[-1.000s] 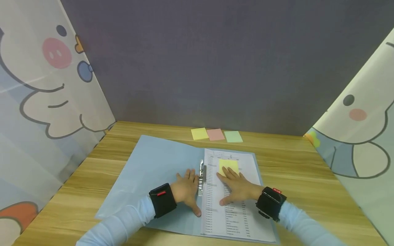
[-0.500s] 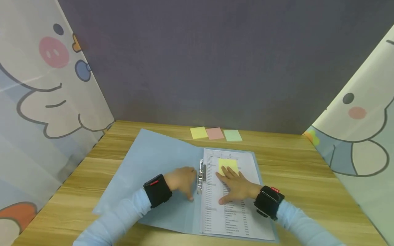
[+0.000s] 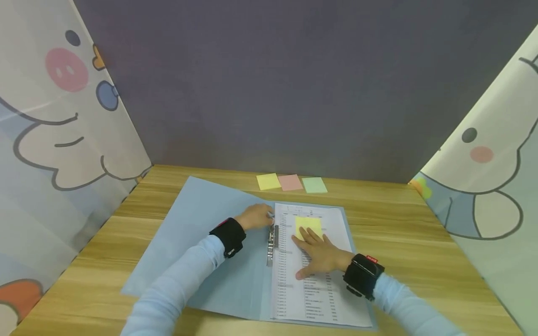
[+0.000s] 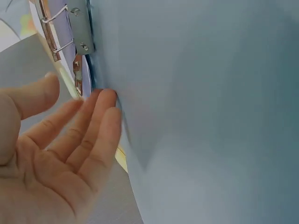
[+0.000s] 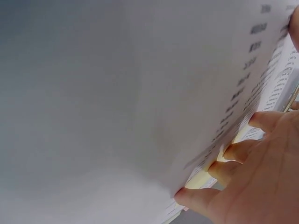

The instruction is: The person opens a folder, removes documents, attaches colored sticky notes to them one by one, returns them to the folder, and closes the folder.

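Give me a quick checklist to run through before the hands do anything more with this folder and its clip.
1. Folder lies open flat on the table: ok.
2. Right hand rests flat on the papers, fingertips on the yellow note: ok.
3. Left hand is at the top of the clip: ok.
4. Left hand actually grips the clip lever: cannot tell; the wrist view shows straight fingers beside it.
5. Clip is open or closed: cannot tell.
6. Spare note pads lie apart from the folder: ok.
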`<state>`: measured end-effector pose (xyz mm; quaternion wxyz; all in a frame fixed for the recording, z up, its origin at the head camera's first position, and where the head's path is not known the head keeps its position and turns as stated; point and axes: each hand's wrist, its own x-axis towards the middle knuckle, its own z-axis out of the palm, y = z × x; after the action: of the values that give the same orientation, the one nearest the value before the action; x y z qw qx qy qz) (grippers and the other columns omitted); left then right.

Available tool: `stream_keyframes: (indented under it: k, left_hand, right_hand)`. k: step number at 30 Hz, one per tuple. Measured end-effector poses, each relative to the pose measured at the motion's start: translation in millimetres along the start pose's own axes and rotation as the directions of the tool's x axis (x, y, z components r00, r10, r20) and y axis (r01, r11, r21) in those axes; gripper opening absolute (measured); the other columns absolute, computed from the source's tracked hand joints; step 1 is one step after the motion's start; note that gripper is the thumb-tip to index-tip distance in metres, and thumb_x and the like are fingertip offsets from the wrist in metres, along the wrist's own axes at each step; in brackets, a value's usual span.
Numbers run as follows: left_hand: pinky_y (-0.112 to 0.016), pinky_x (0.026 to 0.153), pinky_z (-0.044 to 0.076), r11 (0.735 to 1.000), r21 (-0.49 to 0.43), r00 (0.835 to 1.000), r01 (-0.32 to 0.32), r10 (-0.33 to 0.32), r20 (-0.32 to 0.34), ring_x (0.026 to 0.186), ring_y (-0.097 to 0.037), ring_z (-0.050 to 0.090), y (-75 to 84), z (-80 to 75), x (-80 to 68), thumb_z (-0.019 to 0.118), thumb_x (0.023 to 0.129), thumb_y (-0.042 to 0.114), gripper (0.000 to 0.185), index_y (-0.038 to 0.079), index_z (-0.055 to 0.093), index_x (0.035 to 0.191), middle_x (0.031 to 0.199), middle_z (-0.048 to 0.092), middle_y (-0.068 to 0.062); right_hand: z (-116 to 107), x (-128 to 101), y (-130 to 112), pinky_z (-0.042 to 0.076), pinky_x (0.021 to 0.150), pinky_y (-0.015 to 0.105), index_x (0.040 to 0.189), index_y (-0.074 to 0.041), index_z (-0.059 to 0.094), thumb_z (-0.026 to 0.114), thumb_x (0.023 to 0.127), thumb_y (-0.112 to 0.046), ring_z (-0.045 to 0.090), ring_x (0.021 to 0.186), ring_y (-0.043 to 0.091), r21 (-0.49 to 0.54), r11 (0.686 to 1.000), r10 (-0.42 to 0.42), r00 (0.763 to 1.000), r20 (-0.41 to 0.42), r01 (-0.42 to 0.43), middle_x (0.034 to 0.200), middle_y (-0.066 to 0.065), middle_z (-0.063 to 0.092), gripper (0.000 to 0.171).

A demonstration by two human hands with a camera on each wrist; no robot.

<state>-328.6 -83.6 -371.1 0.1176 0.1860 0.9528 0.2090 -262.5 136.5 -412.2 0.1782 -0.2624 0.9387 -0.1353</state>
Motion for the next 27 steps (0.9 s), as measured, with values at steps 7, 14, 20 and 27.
stream_keyframes:
  k: [7, 14, 20, 27]
  left_hand:
    - [-0.028, 0.064, 0.045, 1.000, 0.008, 0.997, -0.008, 0.009, -0.073, 0.074, -0.016, 0.056, -1.5, 2.7, 4.6, 0.062, 0.084, 0.009, 0.010, 0.006, 0.066, 0.092, 0.090, 0.066, -0.008]
    - [-0.027, 0.061, 0.043, 1.000, 0.022, 0.992, -0.011, 0.014, -0.124, 0.072, -0.016, 0.054, -4.0, 3.4, 5.4, 0.064, 0.081, 0.009, 0.003, 0.008, 0.064, 0.085, 0.086, 0.064, -0.006]
    - [-0.027, 0.061, 0.043, 0.999, 0.037, 0.994, -0.006, 0.010, -0.110, 0.072, -0.016, 0.054, -3.9, 4.6, 7.2, 0.064, 0.082, 0.010, 0.005, 0.008, 0.065, 0.086, 0.086, 0.065, -0.006]
    - [-0.025, 0.060, 0.042, 0.999, 0.020, 0.990, -0.034, 0.036, -0.135, 0.070, -0.014, 0.052, -6.6, 4.8, 7.6, 0.062, 0.086, 0.012, 0.004, 0.008, 0.064, 0.084, 0.085, 0.063, -0.005]
  right_hand:
    - [1.7, 0.5, 0.8, 0.004, 0.106, 0.064, 0.147, -0.021, 0.021, 0.065, 0.065, -0.066, -0.002, 0.141, 0.033, -0.011, 1.000, 0.014, 1.000, 0.000, -0.014, 0.155, 0.010, 0.002, 0.103]
    - [-0.3, 1.6, -1.4, 0.003, 0.106, 0.064, 0.147, -0.022, 0.020, 0.065, 0.065, -0.066, -0.002, 0.141, 0.032, -0.010, 1.000, 0.026, 1.000, 0.009, -0.026, 0.155, 0.009, 0.001, 0.104]
    - [0.2, 2.6, -2.4, 0.003, 0.106, 0.064, 0.147, -0.020, 0.021, 0.067, 0.065, -0.064, -0.001, 0.141, 0.033, 0.002, 1.000, 0.027, 1.000, 0.007, -0.027, 0.155, 0.010, 0.002, 0.103]
    - [-0.3, 2.9, -2.0, 0.003, 0.106, 0.064, 0.147, -0.021, 0.021, 0.067, 0.065, -0.064, -0.002, 0.141, 0.033, 0.016, 1.000, 0.025, 1.000, 0.001, -0.025, 0.155, 0.011, 0.002, 0.104]
